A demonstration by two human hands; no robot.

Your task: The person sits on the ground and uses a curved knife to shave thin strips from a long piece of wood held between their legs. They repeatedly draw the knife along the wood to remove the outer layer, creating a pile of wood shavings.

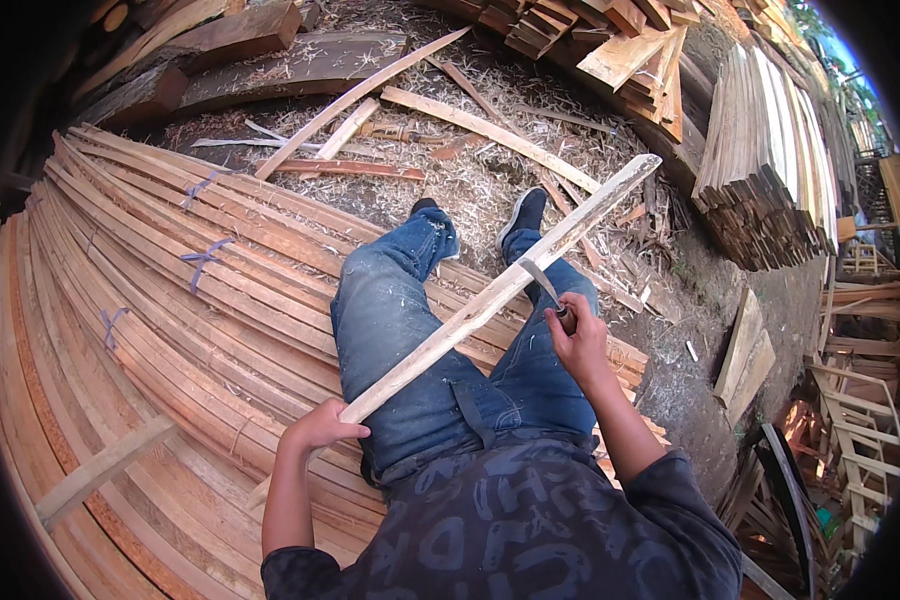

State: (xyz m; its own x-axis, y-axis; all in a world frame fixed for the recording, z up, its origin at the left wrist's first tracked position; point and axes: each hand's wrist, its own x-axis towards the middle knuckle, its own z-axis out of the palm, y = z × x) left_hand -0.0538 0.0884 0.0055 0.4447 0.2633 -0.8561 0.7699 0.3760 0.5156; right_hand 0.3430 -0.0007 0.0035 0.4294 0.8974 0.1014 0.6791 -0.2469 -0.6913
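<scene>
A long pale wooden strip [470, 316] slants across my thighs, its far end up to the right beyond my knees. My left hand [322, 428] is wrapped around its near end by my left hip. In my right hand [582, 340] is a knife [542, 280], gripped by its dark handle. The curved blade points up and to the left, its tip at the edge of the strip past the middle. From this view I cannot tell how deep the blade sits in the wood. My legs in blue jeans [385, 310] lie under the strip.
Bundled wooden strips [200, 310], tied with purplish bands, form the layer I sit on. Shavings [340, 115] and loose slats [490, 130] cover the ground ahead. A stack of boards [760, 150] stands at the right, thick timbers [290, 75] lie at the far left.
</scene>
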